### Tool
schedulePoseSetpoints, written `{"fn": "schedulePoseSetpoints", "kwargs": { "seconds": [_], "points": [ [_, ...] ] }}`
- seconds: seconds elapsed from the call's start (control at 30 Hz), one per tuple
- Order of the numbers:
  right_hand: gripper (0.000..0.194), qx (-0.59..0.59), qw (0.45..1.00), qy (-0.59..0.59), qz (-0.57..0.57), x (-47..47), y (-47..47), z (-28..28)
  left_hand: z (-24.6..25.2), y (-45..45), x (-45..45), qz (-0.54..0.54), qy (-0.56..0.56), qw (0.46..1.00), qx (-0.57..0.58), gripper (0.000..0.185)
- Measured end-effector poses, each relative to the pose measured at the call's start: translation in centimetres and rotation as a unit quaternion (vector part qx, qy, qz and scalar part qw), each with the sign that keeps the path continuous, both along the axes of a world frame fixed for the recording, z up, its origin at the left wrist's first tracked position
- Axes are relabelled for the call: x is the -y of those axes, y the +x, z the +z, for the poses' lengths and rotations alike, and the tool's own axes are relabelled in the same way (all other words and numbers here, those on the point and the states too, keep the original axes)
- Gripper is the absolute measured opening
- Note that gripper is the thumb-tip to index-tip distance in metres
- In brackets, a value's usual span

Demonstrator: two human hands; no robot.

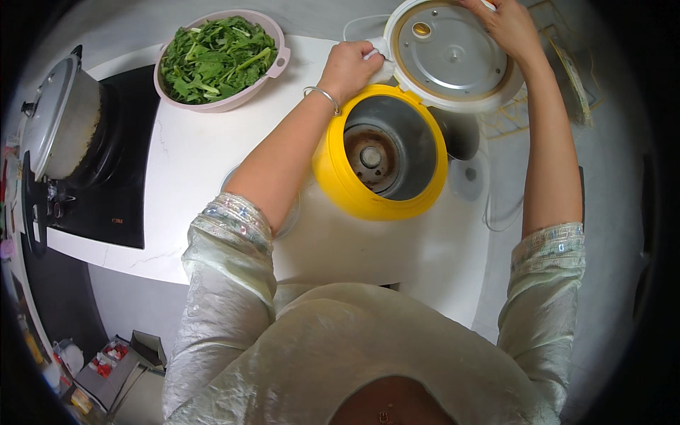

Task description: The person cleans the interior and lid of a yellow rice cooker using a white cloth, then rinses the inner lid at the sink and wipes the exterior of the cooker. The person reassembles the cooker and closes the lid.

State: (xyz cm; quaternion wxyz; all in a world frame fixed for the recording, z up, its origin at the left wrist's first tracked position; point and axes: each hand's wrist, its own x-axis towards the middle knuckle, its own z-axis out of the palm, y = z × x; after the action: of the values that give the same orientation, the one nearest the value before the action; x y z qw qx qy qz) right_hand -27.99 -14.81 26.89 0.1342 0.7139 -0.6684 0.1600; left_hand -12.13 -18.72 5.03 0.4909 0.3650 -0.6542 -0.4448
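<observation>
A yellow rice cooker [345,186] stands on the white counter with its inner pot out, so the stained heating plate [371,157] shows at the bottom. Its hinged lid [451,53] is tilted up at the back, the metal inner side facing me. My right hand [502,24] grips the lid's upper right rim. Behind the cooker, beside the hinge, my left hand [353,66] holds a white cloth [383,74] against the lid's left edge. Part of the cloth is hidden by my fingers.
A pink basin [223,109] of leafy greens [218,58] sits at the back left. Further left, a lidded metal pot [69,117] stands on a black cooktop [127,159]. A yellow wire rack [504,119] is at the right. Beneath my left forearm lies a partly hidden clear round dish [291,218].
</observation>
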Motion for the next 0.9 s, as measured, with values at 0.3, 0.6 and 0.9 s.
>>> {"fn": "schedulePoseSetpoints", "kwargs": {
  "seconds": [0.3, 0.6, 0.9],
  "points": [
    [0.044, -0.003, 0.998, -0.030, -0.049, -1.1, 1.1, 0.2, 0.8, -0.7, 0.2, -0.103, -0.062, 0.966, 0.227, 0.024],
    [0.042, 0.017, 0.998, -0.040, -0.054, -1.3, 0.8, -0.3, 0.4, 0.2, -0.1, 0.014, -0.100, 0.989, 0.109, 0.021],
    [0.042, 0.000, 0.997, -0.055, -0.052, -2.5, 0.9, 0.2, 1.8, -0.4, 3.5, 0.067, -0.109, 0.991, 0.040, 0.026]
  ]
}}
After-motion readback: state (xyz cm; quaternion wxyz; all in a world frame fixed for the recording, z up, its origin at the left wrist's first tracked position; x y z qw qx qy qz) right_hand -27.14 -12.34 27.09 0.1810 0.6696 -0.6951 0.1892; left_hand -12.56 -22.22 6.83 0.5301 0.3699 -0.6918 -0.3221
